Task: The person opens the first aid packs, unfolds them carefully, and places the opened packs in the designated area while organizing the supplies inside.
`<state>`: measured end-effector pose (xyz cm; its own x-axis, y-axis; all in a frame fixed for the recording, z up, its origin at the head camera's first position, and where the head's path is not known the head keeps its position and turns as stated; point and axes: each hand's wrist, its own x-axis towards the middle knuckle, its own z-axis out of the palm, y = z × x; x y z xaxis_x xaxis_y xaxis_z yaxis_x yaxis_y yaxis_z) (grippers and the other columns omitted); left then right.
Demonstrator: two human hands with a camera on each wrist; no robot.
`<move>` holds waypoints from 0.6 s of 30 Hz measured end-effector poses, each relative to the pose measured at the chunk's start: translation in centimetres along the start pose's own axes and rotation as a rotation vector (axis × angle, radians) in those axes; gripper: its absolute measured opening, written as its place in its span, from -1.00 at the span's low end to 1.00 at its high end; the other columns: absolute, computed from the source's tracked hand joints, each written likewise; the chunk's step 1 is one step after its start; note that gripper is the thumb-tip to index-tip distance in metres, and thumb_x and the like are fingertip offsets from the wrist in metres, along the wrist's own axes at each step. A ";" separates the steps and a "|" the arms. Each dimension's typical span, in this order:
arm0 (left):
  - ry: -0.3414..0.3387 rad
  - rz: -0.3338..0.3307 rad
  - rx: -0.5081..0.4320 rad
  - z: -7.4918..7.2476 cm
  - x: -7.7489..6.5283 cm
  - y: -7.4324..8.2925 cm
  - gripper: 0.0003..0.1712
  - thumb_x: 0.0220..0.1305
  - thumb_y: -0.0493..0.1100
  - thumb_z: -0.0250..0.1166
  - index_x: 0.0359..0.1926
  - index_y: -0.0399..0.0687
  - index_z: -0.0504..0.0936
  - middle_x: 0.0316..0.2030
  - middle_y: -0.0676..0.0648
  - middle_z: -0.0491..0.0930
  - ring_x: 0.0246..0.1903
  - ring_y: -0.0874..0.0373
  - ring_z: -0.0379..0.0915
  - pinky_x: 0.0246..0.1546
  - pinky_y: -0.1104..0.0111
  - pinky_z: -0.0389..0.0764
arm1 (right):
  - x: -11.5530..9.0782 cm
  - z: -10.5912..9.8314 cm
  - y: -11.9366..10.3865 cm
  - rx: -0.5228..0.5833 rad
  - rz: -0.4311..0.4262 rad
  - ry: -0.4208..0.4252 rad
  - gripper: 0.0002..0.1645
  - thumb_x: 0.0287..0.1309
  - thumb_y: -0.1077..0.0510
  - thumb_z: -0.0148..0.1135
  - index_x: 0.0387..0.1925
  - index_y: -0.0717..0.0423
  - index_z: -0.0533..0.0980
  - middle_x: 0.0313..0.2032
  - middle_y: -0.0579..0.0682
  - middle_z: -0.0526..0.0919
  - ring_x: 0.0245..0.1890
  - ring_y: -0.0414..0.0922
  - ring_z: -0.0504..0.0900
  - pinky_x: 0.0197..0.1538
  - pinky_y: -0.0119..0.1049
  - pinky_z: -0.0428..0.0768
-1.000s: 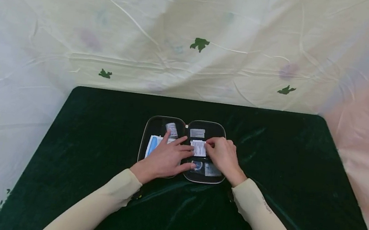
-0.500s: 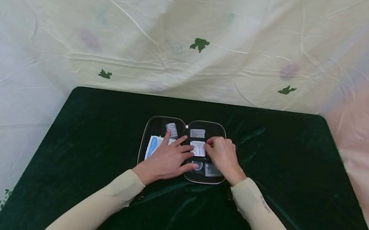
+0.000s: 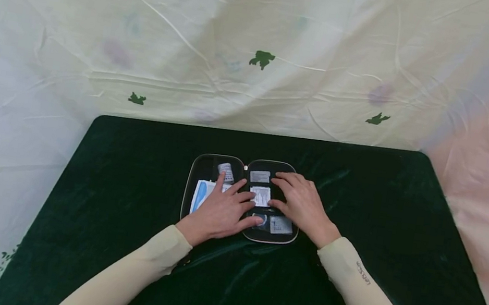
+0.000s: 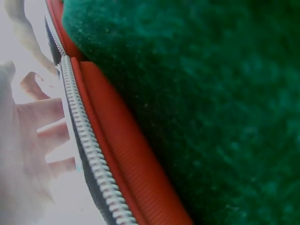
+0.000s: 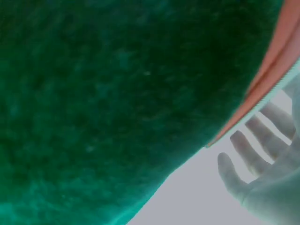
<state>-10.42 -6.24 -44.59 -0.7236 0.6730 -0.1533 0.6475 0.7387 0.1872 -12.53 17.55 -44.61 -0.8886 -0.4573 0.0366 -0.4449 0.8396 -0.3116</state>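
Observation:
An unzipped case [image 3: 260, 237] lies spread flat in two halves, black inside with a red outer shell [image 4: 126, 136] and a metal zipper [image 4: 91, 140]. My left hand [image 3: 221, 215] rests across the left half and the hinge, fingers spread, fingertips beside a white printed packet [image 3: 260, 197] in the right half. My right hand [image 3: 305, 201] is over the right half's outer edge with fingers apart, the thumb close to that packet. A small grey packet [image 3: 260, 176] sits above it. Below, a clear-wrapped packet [image 3: 281, 225] lies in the lower pocket.
In the left half are a wrapped roll [image 3: 225, 172] and a blue-and-white packet [image 3: 201, 194], partly covered by my left hand. Dark green velvet [image 3: 138, 168] covers the table. A pale leaf-patterned curtain [image 3: 312, 78] hangs behind it.
My right hand has let go of the white packet's edge and shifted right, its fingers spreading out. The left hand stays in place.

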 end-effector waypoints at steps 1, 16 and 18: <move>0.000 0.000 0.004 0.0 0.0 0.0 -0.09 0.50 0.53 -0.39 0.35 0.17 0.61 0.46 -0.01 0.40 0.56 -0.12 0.04 0.46 -0.38 -0.19 | 0.1 0.1 0.3 0.001 -0.005 -0.015 -0.30 0.20 -0.12 0.51 0.28 0.11 0.57 0.35 0.16 0.51 0.36 0.16 0.42 0.27 0.17 0.46; 0.018 0.006 0.019 0.2 0.1 0.1 -0.06 0.48 0.54 -0.41 0.39 0.15 0.57 0.49 -0.04 0.36 0.55 -0.16 0.04 0.45 -0.38 -0.14 | 1.5 1.0 0.9 0.005 0.029 -0.113 -0.14 0.21 -0.24 0.47 0.43 -0.01 0.45 0.49 0.20 0.30 0.46 0.22 0.26 0.38 0.26 0.33; 0.021 0.013 0.022 0.2 0.1 0.0 -0.08 0.49 0.54 -0.40 0.38 0.16 0.58 0.49 -0.04 0.36 0.55 -0.16 0.04 0.45 -0.38 -0.13 | 1.6 1.0 0.8 -0.006 0.032 -0.116 -0.18 0.23 -0.24 0.45 0.42 -0.04 0.47 0.49 0.20 0.31 0.45 0.22 0.27 0.37 0.27 0.33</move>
<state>-10.40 -6.15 -44.80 -0.7201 0.6815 -0.1302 0.6616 0.7310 0.1673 -14.15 17.20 -45.78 -0.8834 -0.4611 -0.0838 -0.4178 0.8558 -0.3051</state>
